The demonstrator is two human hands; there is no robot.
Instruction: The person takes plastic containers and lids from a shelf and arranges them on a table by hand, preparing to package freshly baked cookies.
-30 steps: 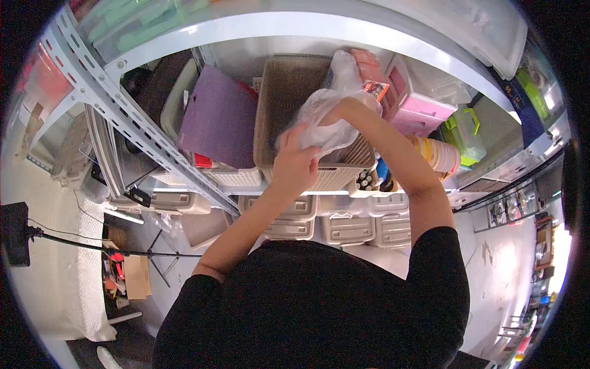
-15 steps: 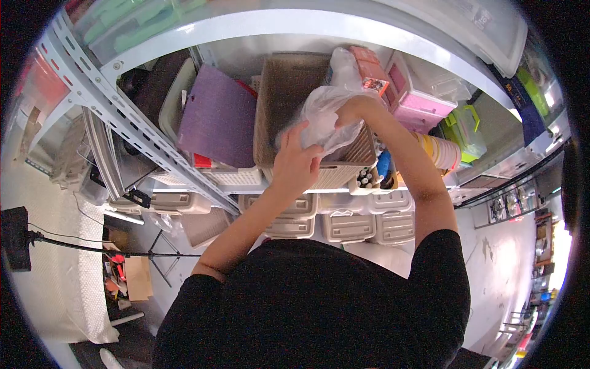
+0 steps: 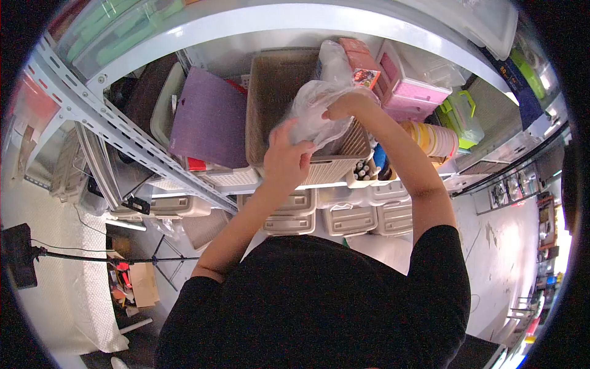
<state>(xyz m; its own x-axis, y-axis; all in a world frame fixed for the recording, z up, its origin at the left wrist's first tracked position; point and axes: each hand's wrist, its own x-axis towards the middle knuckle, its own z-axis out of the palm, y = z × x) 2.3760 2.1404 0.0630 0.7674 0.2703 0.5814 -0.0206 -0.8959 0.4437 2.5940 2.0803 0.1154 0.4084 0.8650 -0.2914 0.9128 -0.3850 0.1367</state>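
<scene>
A clear plastic bag (image 3: 314, 114) is held over a brown woven basket (image 3: 278, 92) on a metal shelf. My left hand (image 3: 284, 158) grips the bag's lower left edge at the basket's front rim. My right hand (image 3: 344, 106) pinches the bag's upper right part, above the basket. What lies inside the bag cannot be made out. An orange-pink box (image 3: 361, 61) stands at the basket's far right corner, just beyond my right hand.
A purple board (image 3: 208, 120) leans in a white basket (image 3: 227, 177) left of the brown one. Pink boxes (image 3: 410, 98), a stack of yellow cups (image 3: 430, 140) and a green-handled container (image 3: 461, 120) sit to the right. Grey lidded bins (image 3: 344, 218) fill the shelf below.
My right hand has lifted the bag's upper part a little higher and further over the basket. My left hand keeps its grip at the front rim.
</scene>
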